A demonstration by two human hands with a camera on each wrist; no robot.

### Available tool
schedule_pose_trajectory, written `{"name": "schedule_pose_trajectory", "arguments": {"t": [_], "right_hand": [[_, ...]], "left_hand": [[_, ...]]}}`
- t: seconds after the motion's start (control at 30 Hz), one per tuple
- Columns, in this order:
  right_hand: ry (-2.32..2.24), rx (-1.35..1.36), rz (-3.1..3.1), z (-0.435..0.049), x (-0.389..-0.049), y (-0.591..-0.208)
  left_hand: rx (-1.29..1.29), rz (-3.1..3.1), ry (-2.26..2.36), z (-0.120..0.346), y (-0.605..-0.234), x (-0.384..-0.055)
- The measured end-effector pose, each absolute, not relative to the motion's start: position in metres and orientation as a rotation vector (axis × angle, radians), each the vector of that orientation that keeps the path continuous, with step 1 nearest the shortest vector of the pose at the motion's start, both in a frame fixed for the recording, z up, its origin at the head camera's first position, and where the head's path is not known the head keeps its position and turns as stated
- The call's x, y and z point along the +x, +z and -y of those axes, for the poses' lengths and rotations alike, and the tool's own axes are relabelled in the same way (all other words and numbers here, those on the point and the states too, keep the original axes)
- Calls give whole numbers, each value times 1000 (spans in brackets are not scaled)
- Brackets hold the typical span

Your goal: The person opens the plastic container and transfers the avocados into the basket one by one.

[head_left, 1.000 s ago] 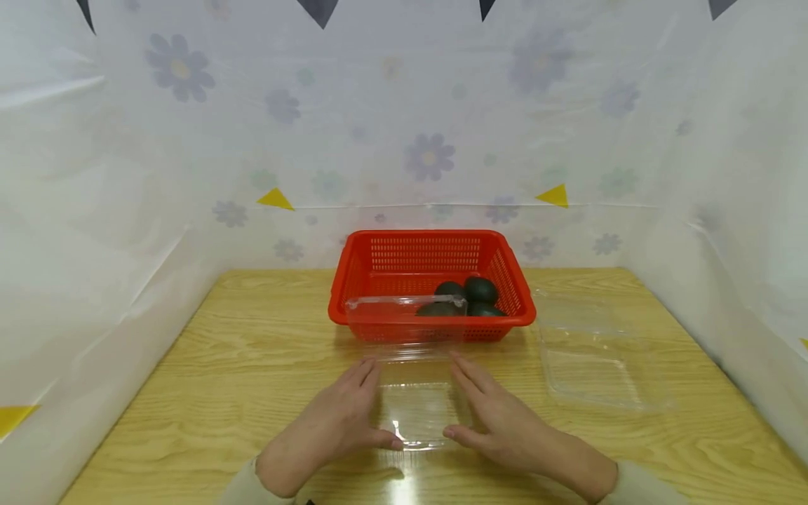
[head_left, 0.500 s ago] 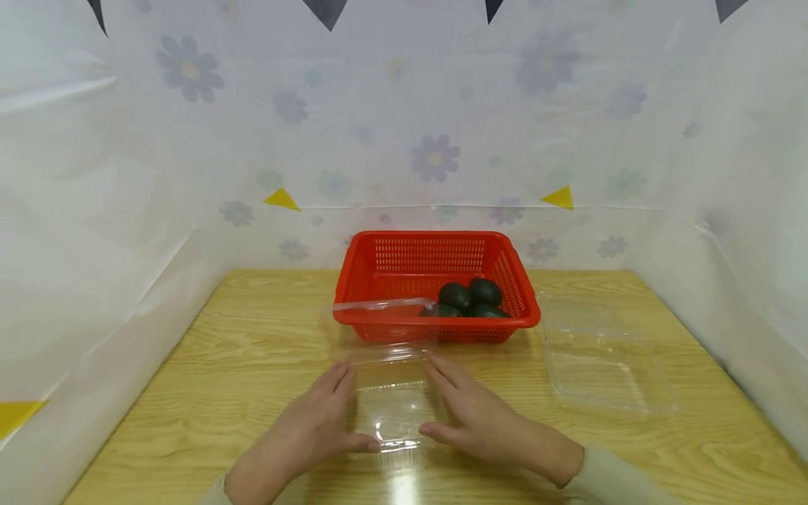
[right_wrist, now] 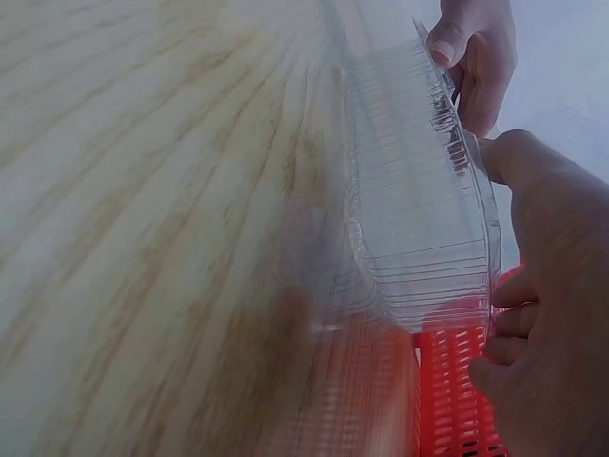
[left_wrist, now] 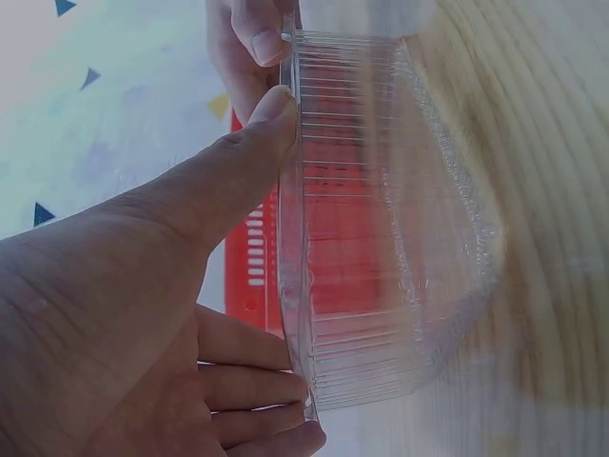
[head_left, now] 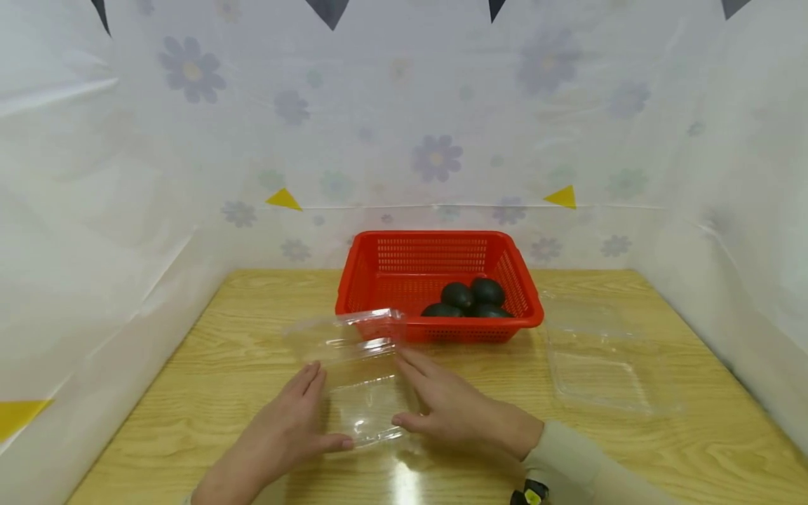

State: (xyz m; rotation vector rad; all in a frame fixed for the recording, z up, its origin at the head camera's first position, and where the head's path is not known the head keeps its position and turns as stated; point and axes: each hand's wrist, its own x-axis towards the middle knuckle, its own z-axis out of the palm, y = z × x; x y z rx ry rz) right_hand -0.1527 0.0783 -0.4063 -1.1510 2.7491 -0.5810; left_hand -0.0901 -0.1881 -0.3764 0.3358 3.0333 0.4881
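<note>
A clear plastic clamshell container (head_left: 362, 414) sits low over the table in front of me, its lid (head_left: 344, 333) raised at the far side and overlapping the basket's front in the head view. My left hand (head_left: 278, 431) grips its left side, thumb at the near rim and fingers along the edge. On the opposite side my right hand (head_left: 451, 403) holds the rim the same way. In the left wrist view, the ribbed container wall (left_wrist: 347, 190) shows beside the thumb. The right wrist view shows the fingers (right_wrist: 514, 324) at the rim.
Behind the container stands a red plastic basket (head_left: 442, 321) with several dark green oval fruits, like avocados (head_left: 457, 294), at its right. Another open clear container (head_left: 600, 382) lies on the right of the wooden table (head_left: 189, 393). Patterned white sheeting (head_left: 379, 140) encloses the back and sides.
Both hands have moved left with the clear container, which has turned slightly counterclockwise. Its lid has shifted left, uncovering more of the dark fruits. The basket and the other container have stayed put.
</note>
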Motion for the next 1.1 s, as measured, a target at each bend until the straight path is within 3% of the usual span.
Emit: {"name": "schedule_pose_trajectory", "arguments": {"t": [1.1], "right_hand": [[-536,-1345,-2653,-16,-172,-404]], "left_hand": [[243,-3102,386,242,-381,-77]]}}
